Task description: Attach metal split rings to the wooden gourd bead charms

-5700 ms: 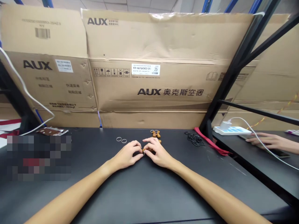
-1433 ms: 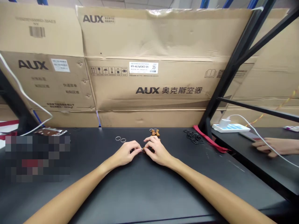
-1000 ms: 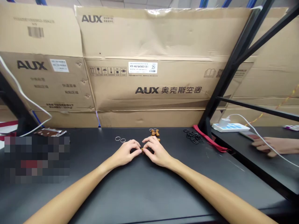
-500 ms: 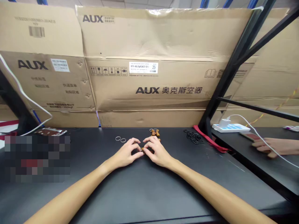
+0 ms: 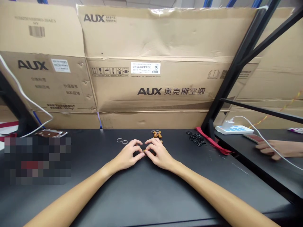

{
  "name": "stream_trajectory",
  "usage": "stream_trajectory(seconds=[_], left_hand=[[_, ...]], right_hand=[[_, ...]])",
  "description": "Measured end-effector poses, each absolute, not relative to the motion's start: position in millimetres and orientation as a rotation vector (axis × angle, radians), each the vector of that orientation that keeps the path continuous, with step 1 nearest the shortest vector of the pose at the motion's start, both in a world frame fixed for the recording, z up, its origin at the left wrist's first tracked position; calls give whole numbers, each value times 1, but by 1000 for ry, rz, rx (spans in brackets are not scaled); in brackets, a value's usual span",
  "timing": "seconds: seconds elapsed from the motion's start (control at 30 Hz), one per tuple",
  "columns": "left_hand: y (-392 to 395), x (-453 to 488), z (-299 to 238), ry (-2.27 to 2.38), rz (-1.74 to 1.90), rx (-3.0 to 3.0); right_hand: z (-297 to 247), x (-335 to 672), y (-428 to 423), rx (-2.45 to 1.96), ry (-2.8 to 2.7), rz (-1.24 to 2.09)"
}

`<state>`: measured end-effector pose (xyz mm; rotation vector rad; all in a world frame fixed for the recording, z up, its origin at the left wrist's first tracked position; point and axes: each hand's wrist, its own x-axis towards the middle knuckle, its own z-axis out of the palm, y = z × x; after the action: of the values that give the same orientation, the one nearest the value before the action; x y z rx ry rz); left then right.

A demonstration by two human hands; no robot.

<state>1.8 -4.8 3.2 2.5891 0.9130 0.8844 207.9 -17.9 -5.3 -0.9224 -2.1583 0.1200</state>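
At the middle of the black table, both my hands work on one small amber-brown keychain [image 5: 144,152]. My left hand [image 5: 129,155] is closed, with its thumb at the keychain's left side and its fingers arched above. From the other side my right hand [image 5: 159,154] pinches the same piece. Fingers cover most of it, so its ring is hard to make out. Two loose metal split rings [image 5: 122,141] lie just left of my left hand. Beyond my right hand are finished-looking amber gourd-shaped keychains [image 5: 157,135] with metal rings.
Black rings [image 5: 197,138] are heaped at the right, beside a red strap [image 5: 213,142]. A black metal rack post [image 5: 227,85] stands behind. On the adjoining table are a white power strip [image 5: 234,129] and another person's hand [image 5: 272,149]. Large cardboard boxes [image 5: 146,41] wall off the back.
My hands stay in nearly the same place. The thumb of my left hand has shifted very slightly left on the keychain.
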Motion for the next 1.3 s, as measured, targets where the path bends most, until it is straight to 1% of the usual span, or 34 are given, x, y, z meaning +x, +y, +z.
stream_trajectory(seconds=[0.27, 0.5, 0.73, 0.97, 1.3], left_hand=[[-4, 1, 4, 887, 855, 2612], [-8, 2, 5, 888, 885, 2575], [-6, 3, 4, 895, 875, 2561], [-6, 2, 7, 880, 840, 2567], [-5, 2, 5, 886, 848, 2556]], right_hand=[[-8, 210, -13, -1034, -2128, 81], [-5, 208, -18, -908, -2144, 131], [-6, 208, -17, -886, -2162, 146], [-12, 212, -10, -1037, -2113, 102], [-4, 207, -21, -903, -2189, 153]])
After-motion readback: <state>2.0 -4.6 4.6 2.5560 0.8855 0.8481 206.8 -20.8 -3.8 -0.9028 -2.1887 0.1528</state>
